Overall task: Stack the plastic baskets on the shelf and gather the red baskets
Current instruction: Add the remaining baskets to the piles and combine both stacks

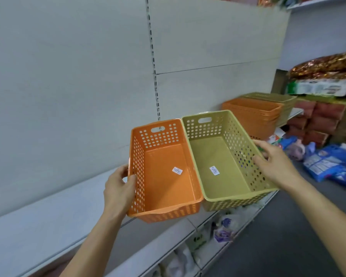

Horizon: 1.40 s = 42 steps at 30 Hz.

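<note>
Risk Points While Carrying 2 Baskets At Once

I have 2 perforated baskets lifted above the front of the shelf [48, 206], side by side with their long walls touching. My left hand [119, 191] is clamped on the outer long wall of the orange basket [164, 170], thumb inside the rim. My right hand [272, 160] is clamped on the outer long wall of the green basket [222, 156], fingers hooked over the rim. Further along the same shelf stand a stack of orange baskets [252, 114] and, just behind it, a stack of green baskets [272, 98].

Hazards I judge from here:

1. Each basket hangs from 1 wall only. The unsupported side can swing down and twist out of the grip, more so on the orange basket, whose near end overhangs the shelf edge.
2. The 2 inner rims touch. Moving either hand alone may snag 1 rim on the other.
3. Nesting at a tilt could jam a basket part-way into its stack or push the stack toward the shelf end.
4. A dropped basket would fall toward the bagged goods [224, 226] on the lower shelf.
</note>
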Each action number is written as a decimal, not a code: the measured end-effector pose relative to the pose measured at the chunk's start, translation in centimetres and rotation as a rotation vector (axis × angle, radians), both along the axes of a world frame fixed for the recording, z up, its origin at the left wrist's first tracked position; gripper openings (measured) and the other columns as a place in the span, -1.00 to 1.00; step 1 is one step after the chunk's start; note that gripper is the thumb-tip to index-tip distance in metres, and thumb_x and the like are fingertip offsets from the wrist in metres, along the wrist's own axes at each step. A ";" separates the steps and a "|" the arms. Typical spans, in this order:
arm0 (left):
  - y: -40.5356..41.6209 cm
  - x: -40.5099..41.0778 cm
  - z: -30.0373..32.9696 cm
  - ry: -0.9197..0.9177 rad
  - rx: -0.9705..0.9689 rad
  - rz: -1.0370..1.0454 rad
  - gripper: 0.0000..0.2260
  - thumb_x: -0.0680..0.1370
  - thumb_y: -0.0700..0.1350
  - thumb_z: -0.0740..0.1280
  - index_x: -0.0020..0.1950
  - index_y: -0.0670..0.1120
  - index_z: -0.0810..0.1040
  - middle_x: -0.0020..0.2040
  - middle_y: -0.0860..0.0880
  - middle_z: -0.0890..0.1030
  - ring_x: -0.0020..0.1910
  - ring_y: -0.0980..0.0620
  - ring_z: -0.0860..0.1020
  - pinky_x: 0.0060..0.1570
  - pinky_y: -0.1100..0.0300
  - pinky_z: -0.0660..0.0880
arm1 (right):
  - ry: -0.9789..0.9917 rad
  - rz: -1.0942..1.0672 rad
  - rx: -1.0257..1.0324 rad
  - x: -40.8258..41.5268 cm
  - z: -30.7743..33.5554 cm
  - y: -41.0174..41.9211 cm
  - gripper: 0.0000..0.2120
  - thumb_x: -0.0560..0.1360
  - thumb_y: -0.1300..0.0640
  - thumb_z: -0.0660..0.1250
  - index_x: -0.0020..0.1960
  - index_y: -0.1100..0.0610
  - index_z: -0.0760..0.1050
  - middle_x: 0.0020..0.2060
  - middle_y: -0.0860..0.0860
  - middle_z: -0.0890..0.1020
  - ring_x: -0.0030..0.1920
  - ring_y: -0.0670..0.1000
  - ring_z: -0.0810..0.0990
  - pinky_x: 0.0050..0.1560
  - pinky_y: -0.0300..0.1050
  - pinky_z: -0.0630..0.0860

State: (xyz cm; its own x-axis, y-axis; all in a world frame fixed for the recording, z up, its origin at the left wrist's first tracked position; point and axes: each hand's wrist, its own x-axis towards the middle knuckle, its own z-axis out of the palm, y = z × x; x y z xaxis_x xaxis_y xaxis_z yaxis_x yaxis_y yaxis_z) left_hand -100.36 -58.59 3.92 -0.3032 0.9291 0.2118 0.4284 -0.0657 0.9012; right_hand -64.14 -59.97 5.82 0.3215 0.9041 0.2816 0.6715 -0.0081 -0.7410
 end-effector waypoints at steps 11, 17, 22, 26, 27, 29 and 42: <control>10.2 20.2 3.1 -0.046 0.076 -0.160 -0.74 0.59 -0.09 0.24 0.26 0.10 0.50 0.05 0.05 0.59 -0.15 0.09 0.59 -0.07 -0.04 0.58 | 0.012 -0.157 0.059 19.1 2.7 3.7 -0.57 0.50 0.22 0.24 0.26 -0.19 0.44 -0.04 -0.04 0.66 -0.04 0.02 0.65 -0.04 0.05 0.58; 16.9 30.3 4.7 -0.099 0.105 -0.169 -0.72 0.61 -0.10 0.24 0.32 0.03 0.48 0.04 0.00 0.58 -0.13 -0.01 0.59 -0.16 0.02 0.56 | -0.012 -0.141 0.099 29.5 5.7 9.9 -0.55 0.49 0.21 0.27 0.31 -0.15 0.43 0.02 -0.01 0.69 0.00 0.04 0.66 0.06 0.15 0.56; 20.9 38.7 7.4 -0.150 0.110 -0.121 -0.72 0.61 -0.09 0.24 0.32 0.03 0.49 0.08 0.00 0.58 -0.14 0.00 0.58 -0.16 0.05 0.55 | 0.003 -0.083 0.131 36.7 9.3 14.1 -0.58 0.53 0.26 0.24 0.35 -0.02 0.42 -0.17 0.01 0.71 -0.20 0.06 0.70 -0.08 0.23 0.61; 23.1 43.7 9.5 -0.121 0.137 -0.110 -0.69 0.60 -0.07 0.24 0.35 0.00 0.47 0.11 -0.02 0.59 -0.05 -0.07 0.61 0.00 -0.09 0.59 | 0.015 -0.042 0.146 41.4 10.9 16.6 -0.58 0.55 0.29 0.23 0.37 0.01 0.39 -0.24 -0.12 0.61 -0.32 -0.07 0.61 -0.28 -0.04 0.62; 23.6 44.8 9.8 -0.117 0.146 -0.099 -0.68 0.60 -0.08 0.24 0.35 0.00 0.47 0.11 -0.03 0.60 -0.04 -0.08 0.62 0.01 -0.11 0.59 | 0.012 -0.036 0.156 42.7 11.2 17.3 -0.58 0.55 0.30 0.23 0.37 0.03 0.39 -0.26 -0.15 0.58 -0.34 -0.09 0.59 -0.38 -0.17 0.60; 24.7 46.8 10.5 -0.112 0.159 -0.063 -0.68 0.59 -0.08 0.24 0.35 0.01 0.47 0.11 -0.02 0.60 -0.04 -0.08 0.62 0.01 -0.11 0.59 | 0.019 -0.022 0.171 45.2 11.7 19.1 -0.58 0.55 0.30 0.22 0.37 0.05 0.39 -0.25 -0.10 0.61 -0.34 -0.09 0.59 -0.44 -0.23 0.54; 33.5 64.0 12.5 -0.243 0.184 0.237 -0.70 0.55 -0.06 0.24 0.27 0.00 0.53 0.01 -0.03 0.63 -0.04 -0.08 0.64 0.03 -0.11 0.60 | 0.086 0.180 0.215 65.5 12.7 34.2 -0.57 0.55 0.30 0.24 0.40 0.08 0.38 0.09 0.18 0.62 -0.09 0.11 0.62 -0.16 -0.07 0.56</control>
State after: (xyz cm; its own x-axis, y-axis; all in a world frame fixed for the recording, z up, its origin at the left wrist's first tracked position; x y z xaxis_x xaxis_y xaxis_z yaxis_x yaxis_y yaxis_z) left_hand -36.32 -25.12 16.43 -0.5672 0.7803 0.2635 0.2260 -0.1602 0.9609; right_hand 1.37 -25.78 18.49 0.1920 0.8712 0.4518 0.5828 0.2692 -0.7668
